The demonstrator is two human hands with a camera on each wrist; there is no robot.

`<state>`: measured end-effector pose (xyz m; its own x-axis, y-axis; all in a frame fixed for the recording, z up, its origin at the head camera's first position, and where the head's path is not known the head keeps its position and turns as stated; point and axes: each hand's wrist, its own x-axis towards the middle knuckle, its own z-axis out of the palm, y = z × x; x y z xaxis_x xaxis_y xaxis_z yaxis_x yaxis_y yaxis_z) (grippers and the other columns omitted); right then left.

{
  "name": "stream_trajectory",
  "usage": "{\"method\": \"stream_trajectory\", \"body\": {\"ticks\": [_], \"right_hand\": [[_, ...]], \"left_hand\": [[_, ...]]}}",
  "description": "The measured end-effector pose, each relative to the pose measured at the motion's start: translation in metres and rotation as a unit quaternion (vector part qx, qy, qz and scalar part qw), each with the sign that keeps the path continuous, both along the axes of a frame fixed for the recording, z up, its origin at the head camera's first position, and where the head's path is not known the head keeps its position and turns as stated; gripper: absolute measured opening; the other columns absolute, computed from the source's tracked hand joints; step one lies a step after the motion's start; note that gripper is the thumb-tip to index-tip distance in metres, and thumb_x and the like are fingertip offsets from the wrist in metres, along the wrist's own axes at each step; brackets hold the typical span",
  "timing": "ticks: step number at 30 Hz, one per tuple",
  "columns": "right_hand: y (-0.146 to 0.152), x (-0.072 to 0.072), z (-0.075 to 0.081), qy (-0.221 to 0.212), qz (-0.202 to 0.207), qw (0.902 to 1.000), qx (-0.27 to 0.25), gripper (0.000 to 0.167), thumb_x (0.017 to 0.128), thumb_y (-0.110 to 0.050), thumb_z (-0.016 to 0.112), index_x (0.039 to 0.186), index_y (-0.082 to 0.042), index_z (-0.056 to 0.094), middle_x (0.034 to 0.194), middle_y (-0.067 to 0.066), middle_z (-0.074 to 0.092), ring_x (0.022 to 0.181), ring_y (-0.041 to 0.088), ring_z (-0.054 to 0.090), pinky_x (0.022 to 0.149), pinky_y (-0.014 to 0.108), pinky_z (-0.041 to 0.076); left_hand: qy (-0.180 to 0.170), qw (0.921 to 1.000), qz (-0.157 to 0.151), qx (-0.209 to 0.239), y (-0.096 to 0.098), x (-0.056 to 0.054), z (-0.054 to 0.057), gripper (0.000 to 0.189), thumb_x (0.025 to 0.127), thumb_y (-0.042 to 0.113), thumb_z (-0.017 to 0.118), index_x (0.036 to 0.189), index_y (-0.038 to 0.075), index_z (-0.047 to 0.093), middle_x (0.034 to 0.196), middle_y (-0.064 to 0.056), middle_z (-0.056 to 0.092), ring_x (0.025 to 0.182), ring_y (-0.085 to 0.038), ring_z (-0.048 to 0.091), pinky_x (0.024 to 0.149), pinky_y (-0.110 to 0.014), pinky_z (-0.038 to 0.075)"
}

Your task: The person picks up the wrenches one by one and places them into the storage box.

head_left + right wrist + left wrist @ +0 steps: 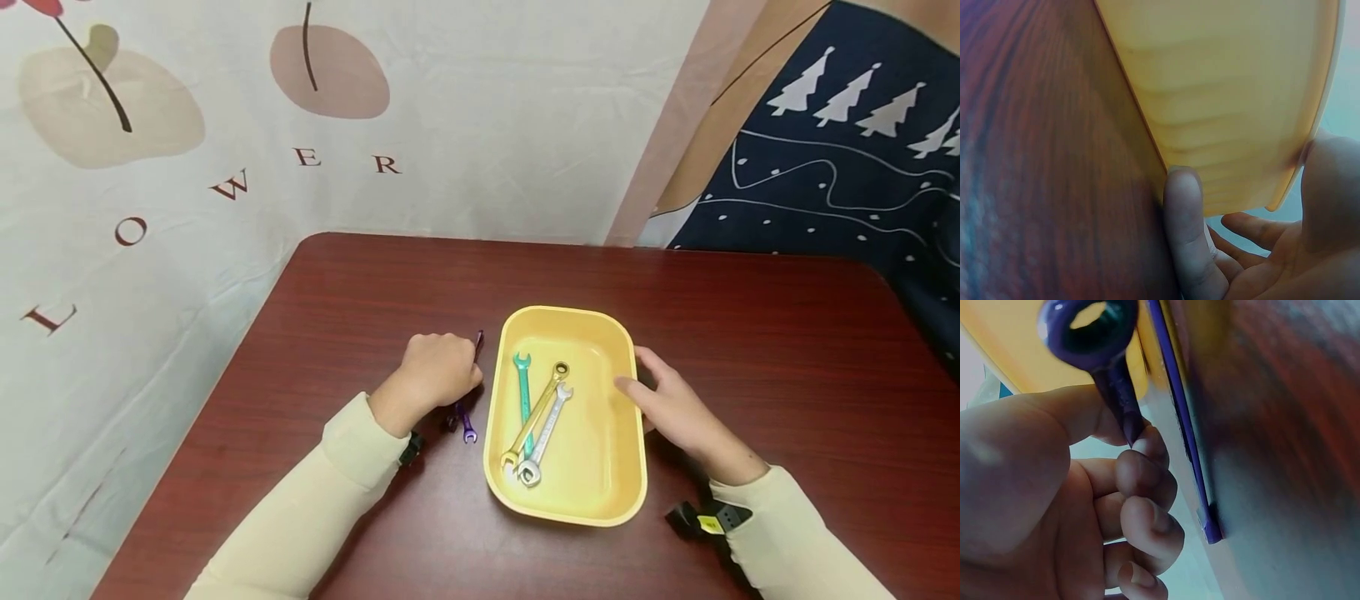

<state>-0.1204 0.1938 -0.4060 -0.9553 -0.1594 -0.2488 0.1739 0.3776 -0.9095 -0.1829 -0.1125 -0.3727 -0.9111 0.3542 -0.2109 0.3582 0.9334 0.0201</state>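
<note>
My left hand [438,372] is left of the yellow plastic bin [596,450], pinching a dark purple wrench [1116,394] between thumb and fingertips. The ring end of that wrench sticks up past the thumb in the left wrist view. Beside it on the table lies another purple wrench [468,429], its middle hidden by the hand in the head view. My right hand [675,408] holds the bin's right side, thumb over the rim and fingers against the outer wall [1229,125]. Inside the bin are a green wrench [523,392], a gold wrench [540,407] and a silver wrench [551,429].
The reddish-brown wooden table [390,283] carries the bin near its middle. Behind it hangs a pale printed cloth [487,100], with a dark blue cloth [810,183] patterned with trees at the right. A black wrist camera [705,518] sits beside the right sleeve.
</note>
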Motion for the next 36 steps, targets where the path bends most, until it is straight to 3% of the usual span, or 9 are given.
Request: {"method": "stream_trajectory", "body": {"ticks": [21, 36], "right_hand": [[0.003, 0.003, 0.000, -0.004, 0.006, 1.0000, -0.004, 0.058, 0.101, -0.024, 0.053, 0.153, -0.013, 0.030, 0.098, 0.022, 0.071, 0.074, 0.026, 0.074, 0.060, 0.045, 0.059], [0.007, 0.006, 0.001, -0.003, 0.007, 1.0000, -0.003, 0.056, 0.101, -0.024, 0.053, 0.152, -0.013, 0.031, 0.098, 0.023, 0.071, 0.074, 0.027, 0.074, 0.060, 0.045, 0.059]], "left_hand": [[0.020, 0.9997, 0.009, 0.009, 0.001, 0.008, 0.006, 0.030, 0.088, 0.028, 0.053, 0.060, 0.016, 0.054, 0.073, -0.004, 0.064, 0.071, -0.026, 0.064, 0.064, -0.047, 0.050], [0.031, 0.9991, 0.005, 0.028, 0.004, 0.018, 0.015, 0.032, 0.089, 0.026, 0.051, 0.058, 0.017, 0.047, 0.063, 0.000, 0.056, 0.060, -0.021, 0.057, 0.056, -0.042, 0.045]]}}
